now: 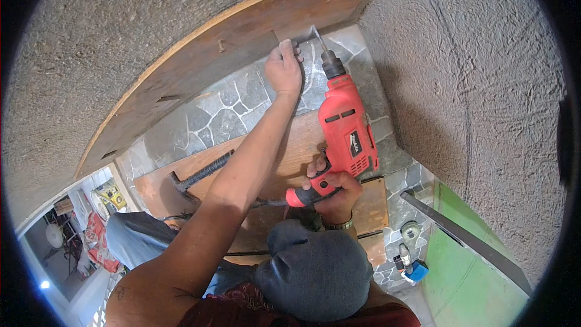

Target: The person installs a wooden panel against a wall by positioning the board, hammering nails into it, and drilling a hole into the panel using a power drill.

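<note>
My right hand [339, 191] is wrapped round the handle of a red corded-style power drill [345, 121], which points up and away. The drill's black chuck [332, 63] holds a thin bit whose tip is close to the lower edge of a curved wooden board [242, 27] on the wall. Left of the bit, my left hand [284, 68] is closed at that board's lower edge, thumb up and fingers curled. What it grips, if anything, is hidden. A hammer [203, 172] with a dark wrapped handle lies on a flat wooden plank [290, 145] below my left forearm.
Rough grey walls [460, 60] rise at left and right. A small peg [222, 45] sticks out of the curved board. Stone-patterned tiles [227, 121] lie beneath. A long metal bar [466, 239] leans at right, near a round disc [410, 230] and a blue-based tool [414, 271].
</note>
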`<state>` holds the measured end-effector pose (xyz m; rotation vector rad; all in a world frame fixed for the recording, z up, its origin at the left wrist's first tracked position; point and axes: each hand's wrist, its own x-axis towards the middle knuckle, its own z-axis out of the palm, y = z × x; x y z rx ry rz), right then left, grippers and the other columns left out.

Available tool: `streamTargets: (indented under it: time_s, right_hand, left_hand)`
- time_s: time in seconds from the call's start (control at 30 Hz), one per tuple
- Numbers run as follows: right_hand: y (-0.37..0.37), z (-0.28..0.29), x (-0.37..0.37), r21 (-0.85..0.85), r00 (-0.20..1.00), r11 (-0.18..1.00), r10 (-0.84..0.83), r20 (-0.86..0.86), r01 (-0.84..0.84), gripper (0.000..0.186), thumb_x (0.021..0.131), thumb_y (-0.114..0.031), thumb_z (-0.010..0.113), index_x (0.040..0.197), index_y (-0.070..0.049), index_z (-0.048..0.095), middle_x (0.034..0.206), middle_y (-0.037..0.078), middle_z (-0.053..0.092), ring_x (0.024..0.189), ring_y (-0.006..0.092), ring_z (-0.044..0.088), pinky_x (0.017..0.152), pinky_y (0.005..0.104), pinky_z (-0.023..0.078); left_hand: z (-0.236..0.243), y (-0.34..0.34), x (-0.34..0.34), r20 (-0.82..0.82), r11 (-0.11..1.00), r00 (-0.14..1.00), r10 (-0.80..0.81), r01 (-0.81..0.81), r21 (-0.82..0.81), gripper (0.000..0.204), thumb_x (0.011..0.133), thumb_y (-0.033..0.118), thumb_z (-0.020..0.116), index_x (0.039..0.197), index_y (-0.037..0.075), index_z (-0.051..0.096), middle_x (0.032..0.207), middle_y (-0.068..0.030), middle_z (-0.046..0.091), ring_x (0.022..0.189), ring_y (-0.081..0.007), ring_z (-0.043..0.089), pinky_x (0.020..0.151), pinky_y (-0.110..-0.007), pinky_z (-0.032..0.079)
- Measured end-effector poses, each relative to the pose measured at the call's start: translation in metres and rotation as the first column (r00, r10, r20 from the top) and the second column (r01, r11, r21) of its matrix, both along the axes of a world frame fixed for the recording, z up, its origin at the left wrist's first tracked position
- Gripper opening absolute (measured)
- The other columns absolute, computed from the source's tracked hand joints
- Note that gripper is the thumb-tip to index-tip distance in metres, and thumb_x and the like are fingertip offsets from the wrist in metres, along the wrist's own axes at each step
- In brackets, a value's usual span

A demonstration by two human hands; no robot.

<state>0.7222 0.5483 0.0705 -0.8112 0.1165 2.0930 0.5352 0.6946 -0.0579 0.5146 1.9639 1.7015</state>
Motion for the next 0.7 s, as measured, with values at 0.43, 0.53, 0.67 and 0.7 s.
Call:
streamTargets:
  time_s: [0.43, 0.53, 0.67, 0.7]
  right_hand:
    - [0.0007, -0.0025, 0.0000, 0.008, 1.000, 1.000, 0.003, -0.026, -0.003, 0.057, 0.068, -0.003, 0.053, 0.124, 0.005, 0.050, 0.088, 0.015, 0.058, 0.081, 0.0297, 0.060, 0.063, 0.0428, 0.055]
    - [0.0006, -0.0029, -0.0008, 0.008, 1.000, 1.000, 0.001, -0.028, -0.001, 0.057, 0.068, -0.003, 0.053, 0.124, 0.005, 0.050, 0.088, 0.015, 0.057, 0.082, 0.0296, 0.059, 0.063, 0.0430, 0.055]
    - [0.0006, -0.0035, -0.0015, 0.012, 0.999, 1.000, 0.002, -0.044, -0.001, 0.058, 0.067, -0.003, 0.054, 0.124, 0.005, 0.050, 0.088, 0.015, 0.058, 0.082, 0.0299, 0.060, 0.063, 0.0428, 0.055]
    - [0.0009, -0.0042, -0.0009, 0.012, 0.999, 1.000, 0.000, -0.043, 0.000, 0.058, 0.067, -0.003, 0.054, 0.124, 0.005, 0.050, 0.088, 0.015, 0.058, 0.082, 0.0299, 0.060, 0.063, 0.0428, 0.055]
  left_hand:
    - [-0.0031, 0.0005, 0.0006, -0.009, 1.000, 1.000, 0.002, -0.002, 0.000, 0.057, 0.103, 0.047, 0.052, 0.095, -0.007, 0.069, 0.080, -0.0111, 0.070, 0.065, -0.0146, 0.064, 0.061, -0.028, 0.052]
    - [-0.0036, 0.0003, 0.0000, -0.024, 1.000, 1.000, -0.001, 0.000, -0.021, 0.057, 0.103, 0.048, 0.052, 0.095, -0.007, 0.069, 0.080, -0.0109, 0.070, 0.065, -0.0146, 0.064, 0.062, -0.028, 0.052]
    - [-0.0032, 0.0000, 0.0003, -0.033, 1.000, 0.999, -0.003, 0.002, -0.028, 0.057, 0.103, 0.047, 0.052, 0.096, -0.007, 0.070, 0.080, -0.0105, 0.070, 0.065, -0.0146, 0.064, 0.063, -0.029, 0.052]
    - [-0.0022, 0.0003, 0.0008, -0.033, 1.000, 0.999, -0.005, 0.004, -0.029, 0.057, 0.103, 0.047, 0.052, 0.096, -0.007, 0.070, 0.080, -0.0105, 0.070, 0.065, -0.0146, 0.064, 0.063, -0.029, 0.052]
